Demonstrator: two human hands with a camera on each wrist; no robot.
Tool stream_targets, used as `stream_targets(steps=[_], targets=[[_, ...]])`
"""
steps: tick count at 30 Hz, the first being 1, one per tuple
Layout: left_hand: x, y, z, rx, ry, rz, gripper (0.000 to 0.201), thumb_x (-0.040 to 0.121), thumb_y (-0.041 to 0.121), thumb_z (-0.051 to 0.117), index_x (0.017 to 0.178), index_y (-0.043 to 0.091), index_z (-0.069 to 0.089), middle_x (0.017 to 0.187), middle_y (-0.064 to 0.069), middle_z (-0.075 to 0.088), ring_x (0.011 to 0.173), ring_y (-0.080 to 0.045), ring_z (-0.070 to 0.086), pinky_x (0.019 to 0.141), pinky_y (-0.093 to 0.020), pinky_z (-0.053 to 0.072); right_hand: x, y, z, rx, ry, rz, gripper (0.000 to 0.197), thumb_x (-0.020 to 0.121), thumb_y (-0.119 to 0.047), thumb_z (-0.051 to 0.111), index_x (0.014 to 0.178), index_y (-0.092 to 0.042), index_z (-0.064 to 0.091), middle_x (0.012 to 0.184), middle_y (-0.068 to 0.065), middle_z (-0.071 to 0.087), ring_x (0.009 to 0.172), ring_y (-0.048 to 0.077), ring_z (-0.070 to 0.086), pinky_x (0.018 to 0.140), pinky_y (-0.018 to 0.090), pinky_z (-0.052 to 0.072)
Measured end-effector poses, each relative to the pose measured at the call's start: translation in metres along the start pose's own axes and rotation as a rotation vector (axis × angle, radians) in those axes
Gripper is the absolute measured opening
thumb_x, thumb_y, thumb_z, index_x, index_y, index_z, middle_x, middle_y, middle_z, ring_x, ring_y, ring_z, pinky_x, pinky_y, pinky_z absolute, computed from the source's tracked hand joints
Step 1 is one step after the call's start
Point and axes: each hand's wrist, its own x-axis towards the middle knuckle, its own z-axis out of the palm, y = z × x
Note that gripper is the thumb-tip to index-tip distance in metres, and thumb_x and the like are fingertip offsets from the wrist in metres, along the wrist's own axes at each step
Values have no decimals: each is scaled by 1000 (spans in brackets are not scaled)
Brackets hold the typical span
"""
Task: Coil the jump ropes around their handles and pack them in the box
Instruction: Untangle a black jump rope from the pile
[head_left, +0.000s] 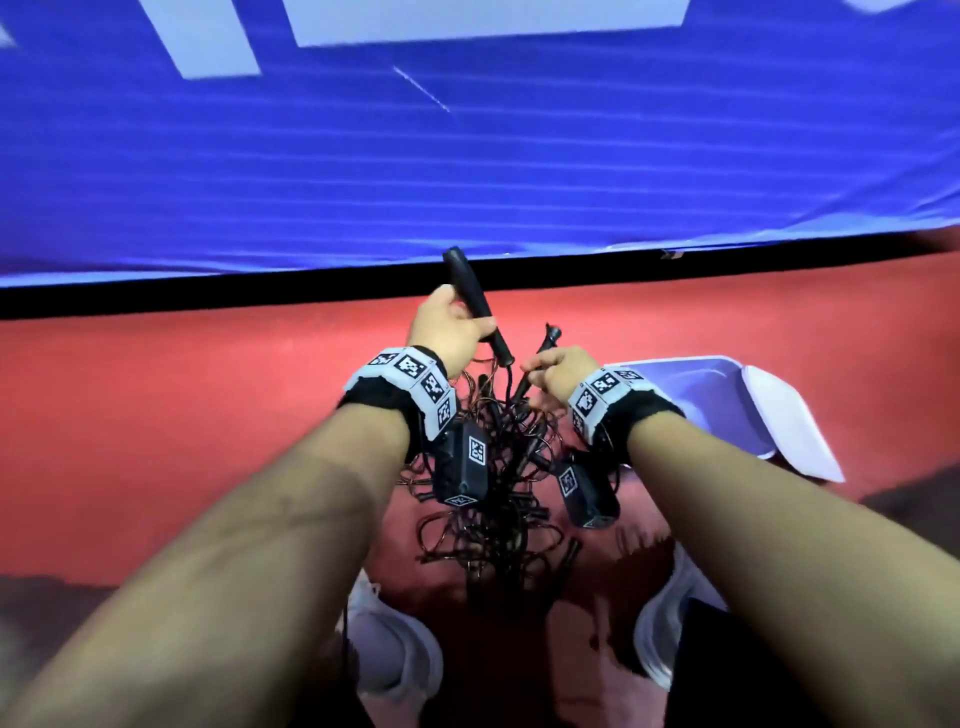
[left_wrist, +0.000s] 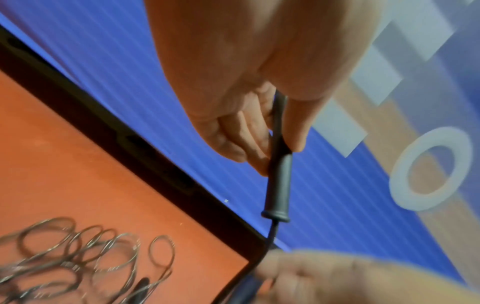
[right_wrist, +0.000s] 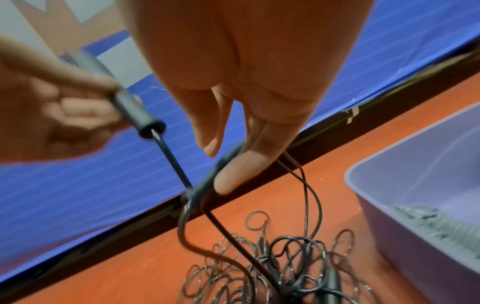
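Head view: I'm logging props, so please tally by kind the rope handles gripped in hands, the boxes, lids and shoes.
Black rubber jump-rope handles: 2, one gripped in the left hand, one in the right hand
Lilac plastic box: 1
White flat lid: 1
White shoes: 2
Total: 6

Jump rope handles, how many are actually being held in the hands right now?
2: one black handle in the left hand, another in the right hand. More may lie hidden in the rope tangle below.

Matt black handle (left_wrist: 279, 181) — smooth plastic box (head_left: 727, 395)
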Motion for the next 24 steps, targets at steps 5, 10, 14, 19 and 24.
stream_targets(steps=[5,10,14,19,24], targets=[[-24,50,-20,-79,5,135,28,83,1,70,94,13,48,87,-8,64,75,-23,61,62,-25,46,-24,-13,-3,-42,-22,-140,44,83,4,59,123,-16,59,103,3,61,62,12,54,42,15,42],[-48,94,-42,-276,105,233,43,84,-4,66,110,12,35,66,-3,55,41,-4,53,53,-23,48,-53,-54,-3,-38,-71,-353,11,88,-7,59,79,-11,64,66,2,60,50,8,49,41,15,36],[-56,109,-68,-382,228,266,81,80,-4,69,138,28,23,71,-10,57,43,-13,52,50,-25,48,-62,-76,-20,-71,102,-471,27,87,-13,57,61,-18,57,57,-2,61,46,13,46,51,28,40],[-54,107,-91,-334,341,171,34,81,14,77,83,20,43,78,-7,59,61,-20,60,49,-26,43,-88,-122,-57,91,160,-606,22,90,-12,54,68,-17,57,55,1,54,44,13,44,47,22,38],[-63,114,-68,57,-41,227,24,82,18,76,98,19,57,76,-3,59,61,-17,58,60,-26,47,-106,-150,-66,85,80,-694,22,94,-7,42,79,-14,56,60,3,55,49,16,42,49,27,38]])
